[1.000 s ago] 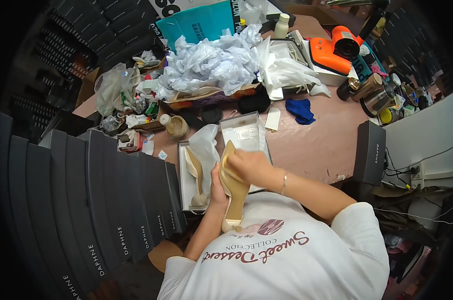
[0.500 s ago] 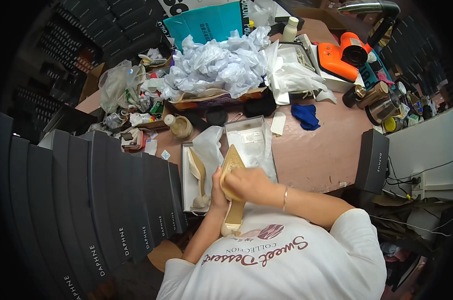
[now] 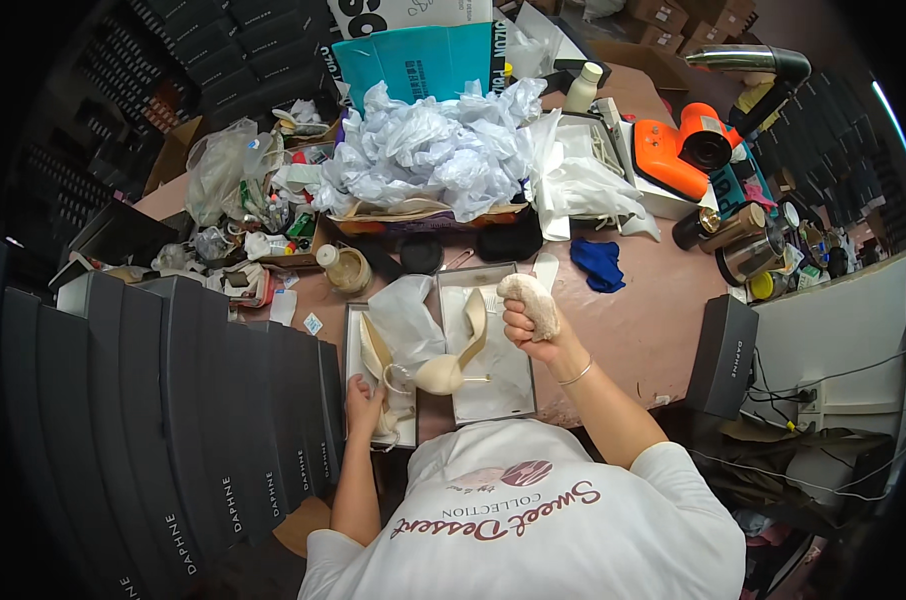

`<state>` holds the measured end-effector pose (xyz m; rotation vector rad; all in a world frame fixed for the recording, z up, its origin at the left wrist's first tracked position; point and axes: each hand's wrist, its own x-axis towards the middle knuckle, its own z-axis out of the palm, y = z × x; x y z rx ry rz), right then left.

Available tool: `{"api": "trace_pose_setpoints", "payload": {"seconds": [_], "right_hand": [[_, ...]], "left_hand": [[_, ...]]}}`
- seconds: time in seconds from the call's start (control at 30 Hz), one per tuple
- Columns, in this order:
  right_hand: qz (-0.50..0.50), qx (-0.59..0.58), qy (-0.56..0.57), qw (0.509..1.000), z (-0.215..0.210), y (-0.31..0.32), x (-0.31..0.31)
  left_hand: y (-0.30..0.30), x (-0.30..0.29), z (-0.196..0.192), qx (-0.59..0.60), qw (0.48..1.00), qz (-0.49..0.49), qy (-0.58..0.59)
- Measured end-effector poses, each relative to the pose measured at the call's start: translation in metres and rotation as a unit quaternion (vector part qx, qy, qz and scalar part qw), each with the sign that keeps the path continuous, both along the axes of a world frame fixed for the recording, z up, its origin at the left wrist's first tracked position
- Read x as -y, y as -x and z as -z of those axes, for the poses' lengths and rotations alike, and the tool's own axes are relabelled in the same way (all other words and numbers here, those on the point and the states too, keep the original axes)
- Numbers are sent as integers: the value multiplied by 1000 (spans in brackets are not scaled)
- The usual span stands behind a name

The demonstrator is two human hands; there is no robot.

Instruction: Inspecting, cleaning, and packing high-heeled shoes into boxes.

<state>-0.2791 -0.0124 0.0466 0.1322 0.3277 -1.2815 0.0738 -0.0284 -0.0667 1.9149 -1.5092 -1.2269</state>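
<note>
My left hand point(image 3: 363, 405) is at the left side of the grey shoebox point(image 3: 410, 432), its fingers curled on a beige high-heeled shoe point(image 3: 374, 345) lying there. A second beige high-heeled shoe point(image 3: 439, 375) rests on its side across the open box lid point(image 3: 514, 398), its toe over the gap between lid and box. Raised just right of the lid, my right hand point(image 3: 539, 340) is closed around a wadded beige cloth point(image 3: 533, 305). White tissue paper point(image 3: 405, 318) lies between box and lid.
Grey shoeboxes point(image 3: 188, 400) stand stacked at left, and one more point(image 3: 723, 355) at the right edge. Behind are crumpled tissue point(image 3: 433, 145), a jar point(image 3: 345, 270), a blue cloth point(image 3: 598, 265), an orange heat tool point(image 3: 670, 160) and a metal-nozzled blower point(image 3: 738, 58).
The shoe I held sole-up has come down onto the lid. My left hand has moved left to the shoe in the box. My right hand has lifted away rightward with the cloth.
</note>
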Motion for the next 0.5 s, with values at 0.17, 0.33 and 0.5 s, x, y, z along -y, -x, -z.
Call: {"api": "trace_pose_setpoints", "payload": {"seconds": [0.17, 0.33, 0.5], "right_hand": [[-45, -143, -16, 989, -4, -18, -8], [-40, -480, 7, 876, -12, -28, -27], [-18, -523, 60, 850, -26, -46, -35]], "left_hand": [[-6, -2, 34, 117, 981, 156, 15], [-5, -11, -65, -269, 942, 154, -133], [25, -35, -152, -549, 795, 161, -199]]}}
